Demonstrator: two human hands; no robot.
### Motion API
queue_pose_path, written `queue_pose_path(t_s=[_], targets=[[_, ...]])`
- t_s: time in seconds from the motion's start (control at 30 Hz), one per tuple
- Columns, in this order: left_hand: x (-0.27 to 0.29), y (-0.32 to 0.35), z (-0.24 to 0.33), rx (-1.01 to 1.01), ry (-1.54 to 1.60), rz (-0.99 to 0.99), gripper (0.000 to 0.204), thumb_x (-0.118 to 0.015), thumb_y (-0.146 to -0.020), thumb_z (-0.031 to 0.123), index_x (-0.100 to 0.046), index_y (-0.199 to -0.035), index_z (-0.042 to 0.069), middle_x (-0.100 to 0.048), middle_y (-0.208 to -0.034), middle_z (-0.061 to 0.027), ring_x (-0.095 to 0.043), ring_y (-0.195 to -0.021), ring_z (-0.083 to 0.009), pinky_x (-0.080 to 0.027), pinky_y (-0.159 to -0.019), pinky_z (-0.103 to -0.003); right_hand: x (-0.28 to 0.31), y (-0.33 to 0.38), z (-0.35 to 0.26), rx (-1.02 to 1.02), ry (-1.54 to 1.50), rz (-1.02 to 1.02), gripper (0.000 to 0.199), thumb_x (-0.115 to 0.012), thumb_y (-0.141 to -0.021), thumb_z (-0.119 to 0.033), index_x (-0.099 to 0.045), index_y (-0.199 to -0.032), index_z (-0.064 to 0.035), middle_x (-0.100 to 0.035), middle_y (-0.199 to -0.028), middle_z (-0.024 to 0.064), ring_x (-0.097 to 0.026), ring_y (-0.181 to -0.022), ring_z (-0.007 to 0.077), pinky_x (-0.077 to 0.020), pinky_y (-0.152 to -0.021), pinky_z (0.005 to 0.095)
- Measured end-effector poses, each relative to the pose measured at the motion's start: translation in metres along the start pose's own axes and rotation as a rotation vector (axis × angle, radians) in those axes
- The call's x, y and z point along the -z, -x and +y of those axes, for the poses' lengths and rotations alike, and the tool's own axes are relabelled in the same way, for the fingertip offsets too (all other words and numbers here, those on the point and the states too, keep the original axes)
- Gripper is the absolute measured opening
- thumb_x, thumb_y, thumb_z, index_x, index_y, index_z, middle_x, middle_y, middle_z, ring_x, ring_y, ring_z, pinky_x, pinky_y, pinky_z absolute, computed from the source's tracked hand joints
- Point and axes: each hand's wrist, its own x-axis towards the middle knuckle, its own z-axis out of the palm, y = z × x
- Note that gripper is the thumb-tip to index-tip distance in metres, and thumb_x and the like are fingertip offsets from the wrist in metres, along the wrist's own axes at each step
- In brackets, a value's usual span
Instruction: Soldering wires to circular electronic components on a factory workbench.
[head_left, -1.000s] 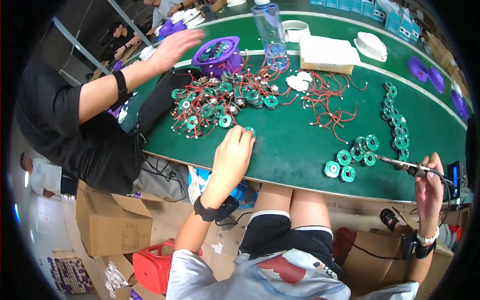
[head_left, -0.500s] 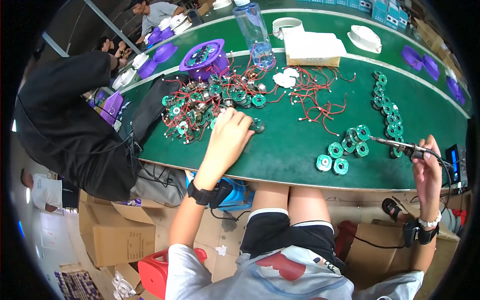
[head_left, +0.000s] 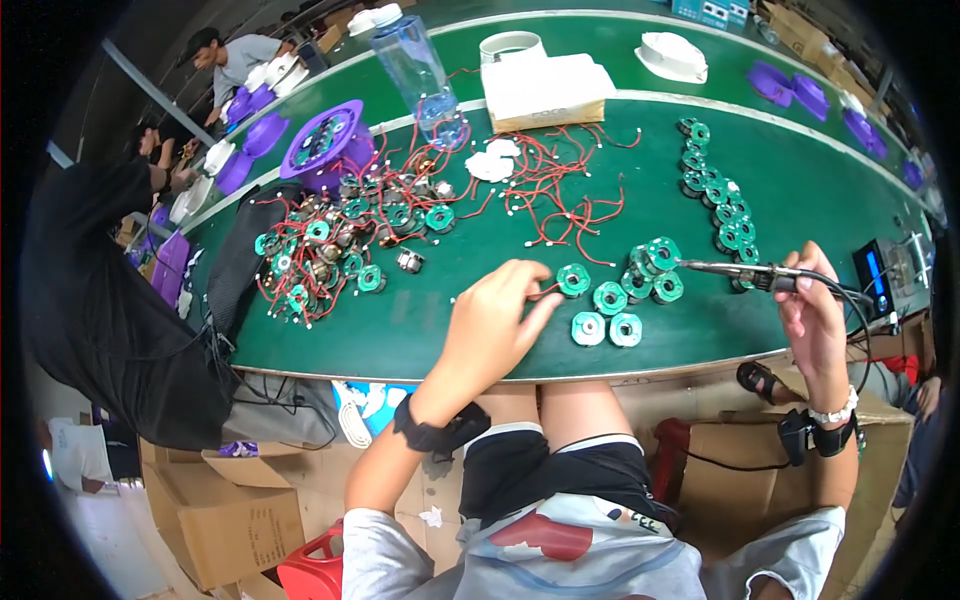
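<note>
My left hand (head_left: pixel 497 322) has its thumb and forefinger at the left edge of a small motor with a green circuit board (head_left: pixel 573 281). A short red wire (head_left: pixel 545 292) shows between those fingers. On the right, my right hand (head_left: pixel 815 318) grips a soldering iron (head_left: pixel 765 277). Its tip points left and reaches the edge of another green-topped motor (head_left: pixel 662 254), which sits raised on others in a small cluster. Two more motors, one with a pale centre (head_left: pixel 588 329) and one ring-shaped (head_left: pixel 626 330), stand at the cluster's near side.
A heap of motors with red wires (head_left: pixel 330 240) covers the left. Loose red wires (head_left: pixel 570 200) lie mid-table. Behind stand a purple housing (head_left: pixel 325 150), a water bottle (head_left: pixel 412 75) and a white box (head_left: pixel 550 95). A motor row (head_left: pixel 722 195) and soldering station (head_left: pixel 882 278) are right.
My left hand has moved right from the heap, bringing a motor beside the cluster. The soldering iron stays at the raised motor. The whole view has shifted.
</note>
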Motion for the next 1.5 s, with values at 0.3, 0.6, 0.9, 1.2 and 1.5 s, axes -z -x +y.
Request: queue_pose_path(t_s=[0.3, 0.6, 0.9, 1.2, 1.5], targets=[[-0.009, 0.013, 0.016, 0.217, 0.445, -0.028, 0.004, -0.051, -0.078, -0.003, -0.053, -0.078, -0.005, -0.052, -0.070, -0.0073, -0.047, -0.057, -0.0077, -0.039, -0.050, -0.021, -0.014, 0.000, 0.000, -0.010, -0.004, 0.019, 0.010, -0.051, -0.077, -0.009, -0.041, -0.076, -0.0062, -0.051, -0.068, 0.0085, -0.041, -0.043, 0.0050, -0.0291, -0.032, 0.0146], [0.002, 0.010, 0.022, 0.032, -0.182, -0.196, 0.080, -0.073, -0.053, 0.023, -0.037, -0.122, 0.004, -0.036, -0.123, -0.0142, -0.028, -0.117, -0.0309, -0.025, -0.095, -0.040, -0.006, 0.000, -0.003, -0.004, -0.029, 0.024, 0.010, -0.051, -0.078, -0.008, -0.041, -0.076, -0.0065, -0.051, -0.070, 0.0079, -0.042, -0.044, 0.0054, -0.0293, -0.033, 0.0147], [0.005, 0.005, 0.009, 0.051, 0.129, -0.143, 0.016, -0.061, -0.072, 0.006, -0.053, -0.083, -0.001, -0.050, -0.062, -0.0070, -0.048, -0.055, -0.0169, -0.040, -0.052, -0.027, -0.003, 0.001, -0.003, -0.023, -0.058, 0.003, 0.010, -0.051, -0.077, -0.007, -0.041, -0.076, -0.0062, -0.051, -0.071, 0.0076, -0.044, -0.045, 0.0057, -0.0302, -0.033, 0.0150], [0.003, 0.013, 0.006, 0.230, 0.176, -0.006, 0.004, -0.048, -0.079, -0.001, -0.051, -0.078, -0.003, -0.052, -0.070, -0.0072, -0.046, -0.056, -0.0108, -0.036, -0.050, -0.023, -0.035, -0.005, 0.013, -0.134, -0.022, -0.110, 0.010, -0.052, -0.076, -0.002, -0.043, -0.079, -0.0043, -0.053, -0.071, 0.0094, -0.047, -0.045, 0.0079, -0.0350, -0.036, 0.0179], [0.006, 0.020, -0.002, 0.368, 0.771, 0.012, 0.014, -0.032, -0.089, 0.006, -0.041, -0.080, -0.001, -0.053, -0.092, -0.0129, -0.053, -0.079, -0.0160, -0.045, -0.068, -0.027, -0.026, -0.007, 0.004, -0.058, -0.034, 0.001, 0.010, -0.053, -0.078, -0.006, -0.042, -0.077, -0.0054, -0.050, -0.073, 0.0071, -0.048, -0.047, 0.0070, -0.0319, -0.035, 0.0161]])
